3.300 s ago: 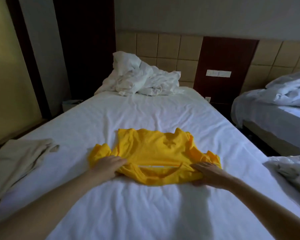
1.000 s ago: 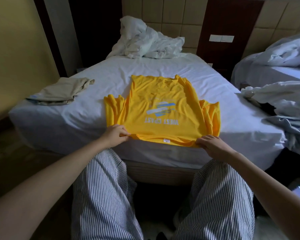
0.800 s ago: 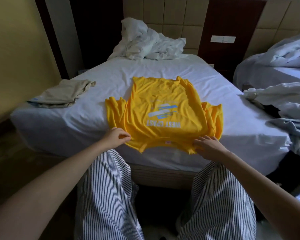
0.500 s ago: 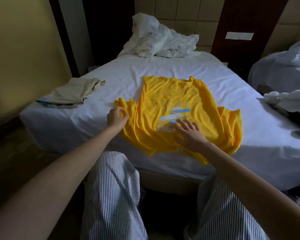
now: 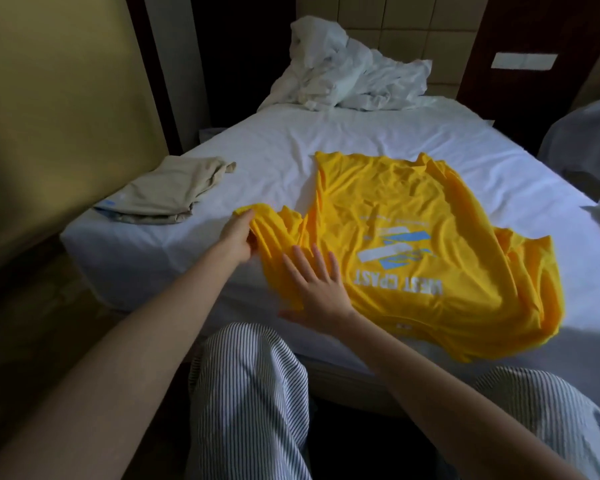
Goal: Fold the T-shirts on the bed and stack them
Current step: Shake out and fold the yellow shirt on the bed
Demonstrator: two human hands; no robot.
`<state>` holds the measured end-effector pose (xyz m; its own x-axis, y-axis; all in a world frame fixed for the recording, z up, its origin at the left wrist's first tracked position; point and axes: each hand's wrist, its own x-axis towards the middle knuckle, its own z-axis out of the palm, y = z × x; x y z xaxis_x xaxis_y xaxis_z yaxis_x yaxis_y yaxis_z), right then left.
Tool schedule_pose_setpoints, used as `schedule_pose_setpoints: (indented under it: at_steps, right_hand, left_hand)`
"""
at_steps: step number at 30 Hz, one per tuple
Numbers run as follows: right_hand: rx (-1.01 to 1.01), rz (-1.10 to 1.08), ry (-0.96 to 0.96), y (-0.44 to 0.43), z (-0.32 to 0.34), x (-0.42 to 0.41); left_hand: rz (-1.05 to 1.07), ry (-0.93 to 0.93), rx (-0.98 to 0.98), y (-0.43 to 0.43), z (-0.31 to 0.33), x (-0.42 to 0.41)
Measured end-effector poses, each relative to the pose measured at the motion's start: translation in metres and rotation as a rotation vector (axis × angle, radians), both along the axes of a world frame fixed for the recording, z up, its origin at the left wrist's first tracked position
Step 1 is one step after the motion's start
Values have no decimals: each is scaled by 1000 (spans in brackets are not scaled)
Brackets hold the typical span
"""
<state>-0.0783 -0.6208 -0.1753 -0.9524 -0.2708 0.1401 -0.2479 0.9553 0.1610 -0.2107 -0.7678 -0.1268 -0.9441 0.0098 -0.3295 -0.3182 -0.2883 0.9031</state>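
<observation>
A yellow T-shirt (image 5: 413,223) with a white and blue print lies spread on the white bed (image 5: 361,140), collar end toward me at the near edge. My left hand (image 5: 238,237) grips the shirt's left sleeve and holds it out to the left. My right hand (image 5: 317,285) lies flat with fingers spread on the shirt's near left part, pressing it down. A folded beige T-shirt (image 5: 167,192) rests on the bed's left corner.
A crumpled white duvet (image 5: 347,77) is heaped at the head of the bed. A yellow wall (image 5: 49,98) runs close along the left. A second bed (image 5: 589,147) with white bedding stands at the right. My striped trouser legs (image 5: 250,403) meet the near edge.
My left hand has pulled the left sleeve outward to the left. My right hand slid left across the shirt from the print to its near left part. The view shifted left.
</observation>
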Motion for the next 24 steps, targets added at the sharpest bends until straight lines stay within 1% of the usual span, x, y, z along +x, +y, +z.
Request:
schedule_pose_setpoints:
  at_steps: [2,5,8,10,11,13,14,15,17,19,20,22,23,24]
  right_hand:
    - [-42,-78,-7,-18,-2,-8]
    - [-64,-129,13,-34,-9,-15]
    - [7,-57,40,-35,-14,-15]
    - [32,-19,1,-32,-14,-16]
    - [33,2,-28,-32,-12,-16]
    - [33,125,-34,-35,-14,-14]
    - [-12,203,-43,-38,-16,-14]
    - [3,236,-81,-39,-18,-14]
    - [-42,233,-180,-40,-15,-9]
    - [-149,225,-256,-41,-7,-3]
    - [-208,223,-292,-40,-5,0]
    - [-309,216,-350,-37,0,7]
    - [-320,213,-368,-35,0,12]
    - [-289,216,-375,-32,-1,18]
  left_hand:
    - [50,-32,158,-14,-5,3]
    - [59,7,275,-28,-12,8]
    - [37,15,333,-32,-16,10]
    - [27,31,371,-33,-18,11]
    - [42,32,370,-34,-17,12]
    - [46,41,382,-37,-17,12]
    - [49,43,402,-39,-18,12]
    - [58,37,403,-41,-18,13]
    - [59,32,400,-43,-19,16]
    - [50,42,428,-39,-15,18]
    - [24,56,449,-35,-9,19]
    - [-59,99,424,-19,14,26]
    - [-130,129,373,-7,27,32]
    - [-217,171,315,8,37,39]
